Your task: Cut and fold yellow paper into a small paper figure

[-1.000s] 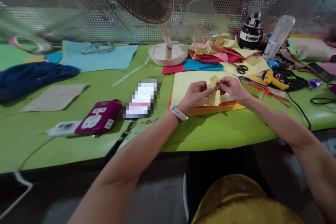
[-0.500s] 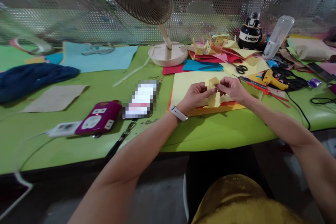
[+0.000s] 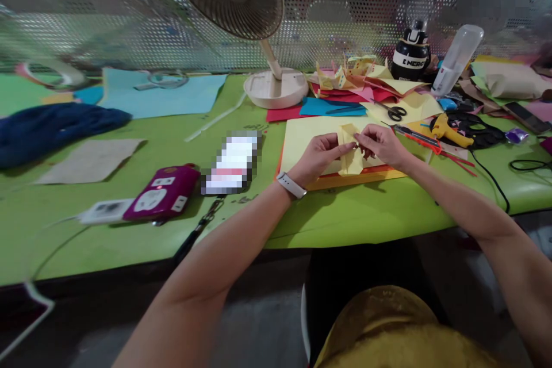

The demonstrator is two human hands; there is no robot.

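Between my two hands is a small folded piece of yellow paper (image 3: 351,162), held above a stack of yellow and orange paper sheets (image 3: 297,138). My left hand (image 3: 321,155), with a white band at the wrist, pinches its left side between thumb and fingers. The fingers of my right hand (image 3: 382,145) are closed at its right edge, near the middle. Part of the folded paper is hidden behind the fingertips.
Scissors (image 3: 395,113), a red cutter (image 3: 420,141) and a yellow glue gun (image 3: 451,131) lie to the right. A fan (image 3: 276,89) stands behind the sheets. Leftward are a blurred phone (image 3: 233,164) and a purple power socket box (image 3: 166,191). A black bottle (image 3: 409,57) stands at the back.
The folded yellow paper has turned in my hands and now shows as a longer, flatter strip. My right fingers have shifted slightly up along its edge.
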